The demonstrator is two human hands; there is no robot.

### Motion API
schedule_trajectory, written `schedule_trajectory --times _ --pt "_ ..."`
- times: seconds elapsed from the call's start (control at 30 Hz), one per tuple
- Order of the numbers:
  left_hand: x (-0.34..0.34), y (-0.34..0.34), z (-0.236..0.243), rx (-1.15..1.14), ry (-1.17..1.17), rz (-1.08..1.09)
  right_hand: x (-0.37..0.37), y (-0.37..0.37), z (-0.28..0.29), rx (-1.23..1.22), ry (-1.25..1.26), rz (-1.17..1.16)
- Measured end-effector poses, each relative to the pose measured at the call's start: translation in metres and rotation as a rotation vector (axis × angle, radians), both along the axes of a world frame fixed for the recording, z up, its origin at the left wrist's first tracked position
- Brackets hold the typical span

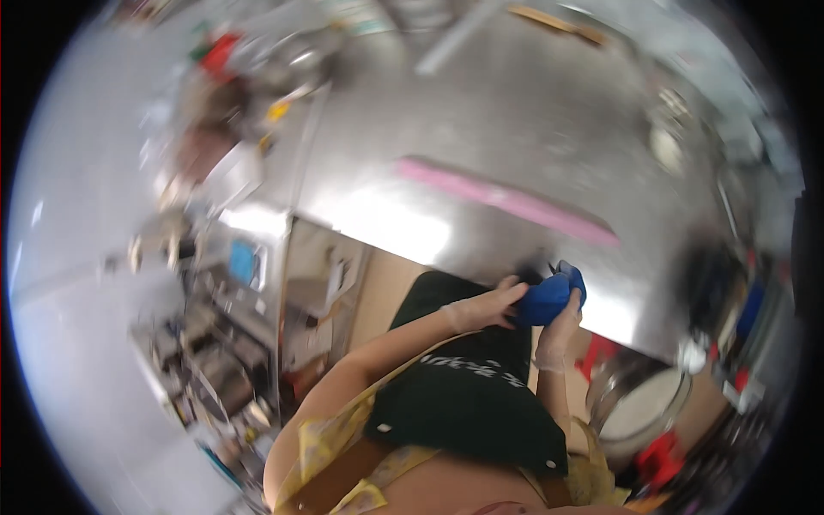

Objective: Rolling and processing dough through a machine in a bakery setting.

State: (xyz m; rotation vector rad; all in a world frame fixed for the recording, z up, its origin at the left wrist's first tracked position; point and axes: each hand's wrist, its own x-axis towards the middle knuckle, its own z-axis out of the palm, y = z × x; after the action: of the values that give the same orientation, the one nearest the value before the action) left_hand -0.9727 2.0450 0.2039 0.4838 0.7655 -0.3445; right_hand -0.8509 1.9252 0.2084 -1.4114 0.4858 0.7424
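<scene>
Both my hands are at the near edge of a steel worktable point(360, 154), in thin clear gloves. My left hand point(491, 307) has its fingers closed on the left side of a blue, soft-looking bundle point(546, 300). From the right, my right hand point(561, 330) grips the same bundle, its thumb and fingers against the side. Blur hides whether it is a cloth or a pouch. Just beyond it on the tabletop, a long pink strip point(506, 199) lies slantwise, touched by neither hand.
A wooden-handled tool point(558, 24) lies at the table's far side. Dark items point(708, 279) sit at the right edge. A large round container point(639, 408) stands low at my right. Shelving point(318, 292) and metal equipment point(223, 373) are at the left.
</scene>
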Motion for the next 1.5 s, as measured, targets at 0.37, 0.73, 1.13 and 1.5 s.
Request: schedule_trajectory --times 0.37,0.73,1.13,1.5 --pt "-0.207 0.162 0.008 0.516 0.270 1.262 -0.130 0.160 0.010 0.357 -0.487 1.310" --pt "-0.681 0.345 0.014 1.289 1.455 1.020 -0.113 0.196 0.012 -0.058 -0.402 1.187" --pt "-0.122 0.316 -0.050 2.265 0.063 0.289 0.050 0.141 -0.041 -0.641 -1.100 0.787" --pt "0.004 0.131 -0.091 2.094 -0.105 -0.390 -0.030 0.149 -0.108 -0.708 -1.440 1.017"
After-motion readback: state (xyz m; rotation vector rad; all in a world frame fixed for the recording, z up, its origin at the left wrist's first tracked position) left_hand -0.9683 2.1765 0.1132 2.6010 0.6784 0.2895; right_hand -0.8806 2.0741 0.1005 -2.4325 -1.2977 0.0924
